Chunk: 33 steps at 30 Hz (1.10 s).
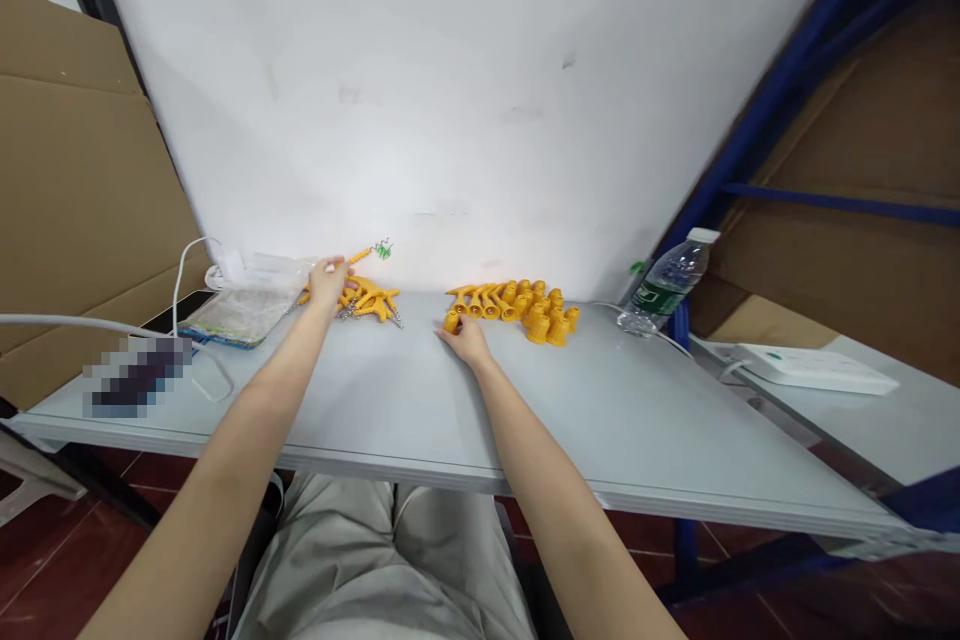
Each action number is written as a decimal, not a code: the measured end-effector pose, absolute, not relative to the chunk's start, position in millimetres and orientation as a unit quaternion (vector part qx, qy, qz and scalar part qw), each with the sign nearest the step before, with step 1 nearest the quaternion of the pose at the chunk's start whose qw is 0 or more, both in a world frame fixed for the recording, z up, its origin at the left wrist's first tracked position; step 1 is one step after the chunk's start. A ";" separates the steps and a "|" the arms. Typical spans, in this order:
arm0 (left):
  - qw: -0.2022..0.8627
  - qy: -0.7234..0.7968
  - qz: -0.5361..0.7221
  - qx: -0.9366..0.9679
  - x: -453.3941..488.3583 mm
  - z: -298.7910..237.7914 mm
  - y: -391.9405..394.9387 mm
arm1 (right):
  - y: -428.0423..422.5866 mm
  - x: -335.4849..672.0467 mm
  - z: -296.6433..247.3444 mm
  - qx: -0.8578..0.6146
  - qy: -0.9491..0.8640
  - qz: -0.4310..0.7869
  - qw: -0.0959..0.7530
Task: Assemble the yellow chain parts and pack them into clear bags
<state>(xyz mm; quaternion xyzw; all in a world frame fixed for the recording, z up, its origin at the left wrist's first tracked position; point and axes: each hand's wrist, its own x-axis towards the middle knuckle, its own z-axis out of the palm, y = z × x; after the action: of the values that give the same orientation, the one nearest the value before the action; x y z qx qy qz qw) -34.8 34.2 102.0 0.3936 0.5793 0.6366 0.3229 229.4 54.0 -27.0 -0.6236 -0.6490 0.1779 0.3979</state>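
My left hand [327,282] is closed on a thin orange rod with a green tip [373,251], lifted just above a pile of orange rod-shaped pieces with metal chains [367,300] at the back of the grey table [420,400]. My right hand [466,338] rests on the table and pinches a small orange cap-shaped piece [451,322]. To its right stands a cluster of several similar orange pieces [525,305].
A clear plastic bag [244,305] lies on a dark tablet at the left with a white cable [187,265]. A water bottle [667,285] leans at the back right. A white power strip [814,368] sits on the neighbouring table. A white board rises behind.
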 end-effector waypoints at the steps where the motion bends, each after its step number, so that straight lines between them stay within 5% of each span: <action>1: 0.387 0.557 0.638 0.363 -28.9 88.9 32.4 | 53.6 229.6 -26.8 -0.624 -0.649 0.177 0.397; 6: 0.496 0.492 0.640 0.320 -11.0 43.3 20.3 | 50.6 229.4 -24.0 -0.613 -0.671 0.147 0.391; 17: 0.254 0.551 0.560 0.564 0.6 25.2 0.2 | 36.3 218.8 -7.1 -0.560 -0.720 0.065 0.405; 33: 0.215 0.550 0.536 0.604 1.4 16.9 2.3 | 33.6 217.8 -10.3 -0.578 -0.714 0.031 0.393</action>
<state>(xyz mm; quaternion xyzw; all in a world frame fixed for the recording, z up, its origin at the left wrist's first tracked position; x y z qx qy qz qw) 1.4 2.3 16.9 0.6035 0.5499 0.5360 0.2148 217.8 33.6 -10.3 -0.5783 -0.7145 0.0311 0.3925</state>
